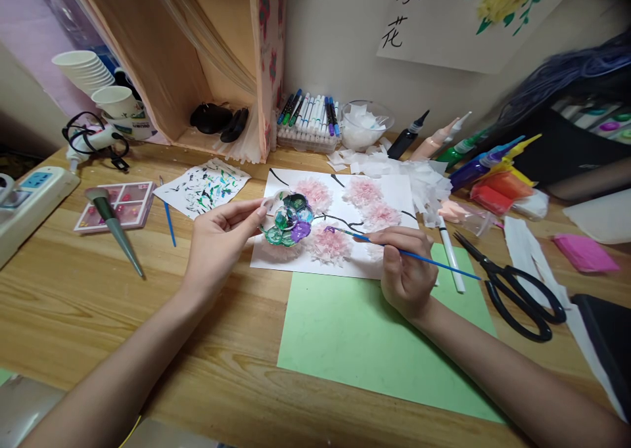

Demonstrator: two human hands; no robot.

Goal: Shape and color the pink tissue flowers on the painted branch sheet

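1. Head view: left hand (219,238), fingers closed on the rim of a flower-shaped paint palette (287,219), held above the left part of the white sheet (394,192).
2. Right hand (407,270), fingers pinched around a thin blue paintbrush (394,247); its tip lies just beside the palette's purple well.
3. White sheet: on the wooden table (98,303), bearing pink tissue flowers (365,195) and black branch lines.
4. Green paper (355,336): under the right hand, overlapping the sheet's near edge.
5. Black scissors (517,290): right of the hand, lying open.
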